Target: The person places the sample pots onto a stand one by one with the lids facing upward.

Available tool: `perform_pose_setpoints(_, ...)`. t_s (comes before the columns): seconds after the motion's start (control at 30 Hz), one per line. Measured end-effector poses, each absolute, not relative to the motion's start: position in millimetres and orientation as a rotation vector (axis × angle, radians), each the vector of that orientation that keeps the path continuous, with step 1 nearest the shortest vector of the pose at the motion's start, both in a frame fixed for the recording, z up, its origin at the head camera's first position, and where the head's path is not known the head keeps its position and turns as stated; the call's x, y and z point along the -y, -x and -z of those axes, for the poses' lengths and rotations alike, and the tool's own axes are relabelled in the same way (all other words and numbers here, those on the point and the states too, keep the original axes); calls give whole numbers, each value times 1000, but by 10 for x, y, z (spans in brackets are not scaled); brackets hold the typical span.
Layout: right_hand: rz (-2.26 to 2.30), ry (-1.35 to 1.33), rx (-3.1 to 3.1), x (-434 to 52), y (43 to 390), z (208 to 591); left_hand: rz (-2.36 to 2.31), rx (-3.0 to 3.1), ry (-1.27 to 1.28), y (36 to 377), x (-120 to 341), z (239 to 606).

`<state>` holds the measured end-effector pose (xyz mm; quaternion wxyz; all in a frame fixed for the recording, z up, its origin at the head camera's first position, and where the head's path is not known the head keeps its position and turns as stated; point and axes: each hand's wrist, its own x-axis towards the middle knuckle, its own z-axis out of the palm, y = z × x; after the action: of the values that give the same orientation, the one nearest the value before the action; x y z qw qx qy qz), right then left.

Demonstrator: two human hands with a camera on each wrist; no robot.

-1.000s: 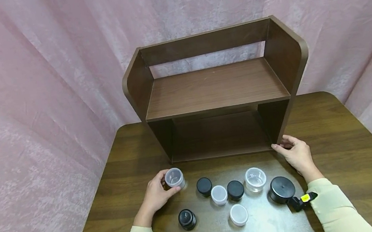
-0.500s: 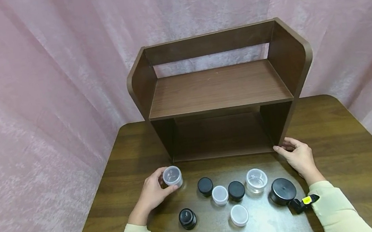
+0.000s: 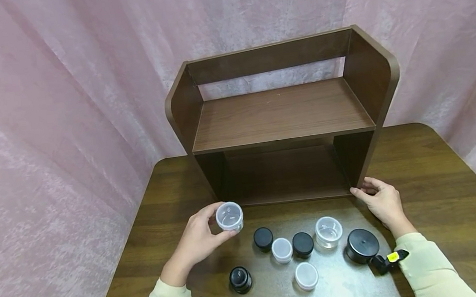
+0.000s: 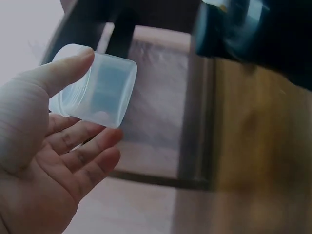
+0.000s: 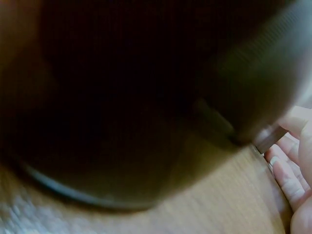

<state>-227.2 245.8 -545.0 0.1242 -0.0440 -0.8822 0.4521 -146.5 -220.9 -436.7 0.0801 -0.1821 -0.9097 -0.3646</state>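
Observation:
My left hand [image 3: 200,241] holds a small clear plastic jar [image 3: 229,216] above the table, thumb and fingers curled round it. In the left wrist view the clear jar [image 4: 95,87] sits between thumb and fingers of the left hand [image 4: 53,141]. My right hand [image 3: 380,200] rests on the table, fingertips touching the lower right corner of the dark wooden shelf unit [image 3: 280,114]. The right wrist view shows the fingers [image 5: 292,170] beside the shelf's corner, behind a large dark blurred shape.
On the brown table [image 3: 446,193] lie black jars [image 3: 263,238] [image 3: 303,244] [image 3: 239,279], white-lidded jars [image 3: 282,250] [image 3: 306,275], an open clear cup [image 3: 328,230] and a large black lid [image 3: 361,245]. Pink curtains [image 3: 40,117] hang behind.
My left hand has lifted the clear jar off the table and carried it up and to the right, toward the shelf. The right hand has stayed at the shelf's corner.

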Motion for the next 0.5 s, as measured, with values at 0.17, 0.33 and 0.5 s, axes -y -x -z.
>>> perform_pose_setpoints(0.17, -1303, 127, 2582, -2459, 2270, 5446, 1082, 2653, 726, 1459, 2033, 4043)
perform_pose_setpoints(0.33, -1306, 118, 2579, -2455, 2263, 5444, 1114, 2585, 913, 1512, 1793, 3648)
perform_pose_setpoints(0.5, -1297, 105, 2569, -2455, 2260, 5438, 1100, 2494, 1091, 1628, 1485, 3267)
